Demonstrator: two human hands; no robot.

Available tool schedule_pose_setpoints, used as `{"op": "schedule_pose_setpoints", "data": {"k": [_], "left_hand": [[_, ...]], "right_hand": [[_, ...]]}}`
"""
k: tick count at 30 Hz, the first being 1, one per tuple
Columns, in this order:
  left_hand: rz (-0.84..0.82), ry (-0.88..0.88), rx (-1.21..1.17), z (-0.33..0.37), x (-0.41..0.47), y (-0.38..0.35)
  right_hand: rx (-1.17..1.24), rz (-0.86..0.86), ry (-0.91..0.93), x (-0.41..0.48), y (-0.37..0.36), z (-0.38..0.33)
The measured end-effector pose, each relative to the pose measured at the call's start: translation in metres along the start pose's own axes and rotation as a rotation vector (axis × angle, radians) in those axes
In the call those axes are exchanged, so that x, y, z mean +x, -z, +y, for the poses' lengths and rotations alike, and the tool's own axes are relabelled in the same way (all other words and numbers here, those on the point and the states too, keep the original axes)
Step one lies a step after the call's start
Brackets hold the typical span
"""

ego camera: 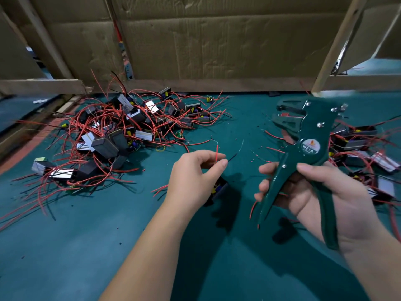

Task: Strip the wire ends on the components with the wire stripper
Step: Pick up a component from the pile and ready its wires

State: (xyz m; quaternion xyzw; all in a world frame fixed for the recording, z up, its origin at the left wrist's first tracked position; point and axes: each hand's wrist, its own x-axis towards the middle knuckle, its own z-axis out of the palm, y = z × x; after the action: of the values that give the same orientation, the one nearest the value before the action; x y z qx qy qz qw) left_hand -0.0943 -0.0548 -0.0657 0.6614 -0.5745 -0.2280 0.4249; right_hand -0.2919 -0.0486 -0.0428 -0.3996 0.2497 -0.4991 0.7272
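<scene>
My left hand (193,177) pinches a red wire (217,154) and a black wire (233,156) between thumb and forefinger; both rise from a small black component (219,189) partly hidden under that hand. My right hand (321,192) grips the two handles of a green wire stripper (308,146), held upright with its jaws apart at the top left. The jaws are to the right of the pinched wires and do not touch them.
A big heap of black components with red wires (121,135) covers the green table (65,246) at the left. A smaller heap (364,148) lies behind the stripper at the right. Cardboard panels (217,44) and wooden rails close off the back.
</scene>
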Motion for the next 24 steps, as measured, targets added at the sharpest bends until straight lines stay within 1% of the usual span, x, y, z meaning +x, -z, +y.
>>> {"op": "schedule_pose_setpoints", "data": {"k": [3, 5, 7, 10, 12, 15, 17, 20, 24], "left_hand": [[-0.076, -0.059, -0.06, -0.001, 0.0, 0.001], [-0.114, -0.079, -0.128, 0.002, 0.0, 0.001], [-0.126, -0.058, -0.298, 0.008, -0.002, 0.0], [-0.138, -0.016, -0.586, 0.018, -0.005, 0.001], [-0.159, -0.013, -0.655, 0.021, -0.006, 0.002], [-0.169, -0.034, -0.638, 0.022, -0.006, 0.002], [-0.11, -0.092, -0.557, 0.021, -0.006, 0.002], [0.009, -0.205, -0.392, 0.017, -0.005, 0.0], [0.074, -0.236, -0.293, 0.015, -0.005, 0.0]], "right_hand": [[-0.015, 0.031, -0.031, 0.0, 0.0, 0.002], [-0.032, 0.063, -0.095, 0.001, 0.001, 0.003], [-0.07, 0.07, -0.177, 0.0, 0.001, 0.003], [-0.074, -0.004, -0.317, -0.002, -0.003, 0.006], [-0.007, -0.078, -0.406, -0.004, -0.006, 0.009], [0.175, -0.268, -0.515, -0.005, -0.007, 0.006], [0.309, -0.398, -0.566, -0.006, -0.006, 0.004], [0.344, -0.439, -0.568, -0.007, -0.003, 0.005], [0.292, -0.418, -0.545, -0.007, -0.004, 0.008]]}}
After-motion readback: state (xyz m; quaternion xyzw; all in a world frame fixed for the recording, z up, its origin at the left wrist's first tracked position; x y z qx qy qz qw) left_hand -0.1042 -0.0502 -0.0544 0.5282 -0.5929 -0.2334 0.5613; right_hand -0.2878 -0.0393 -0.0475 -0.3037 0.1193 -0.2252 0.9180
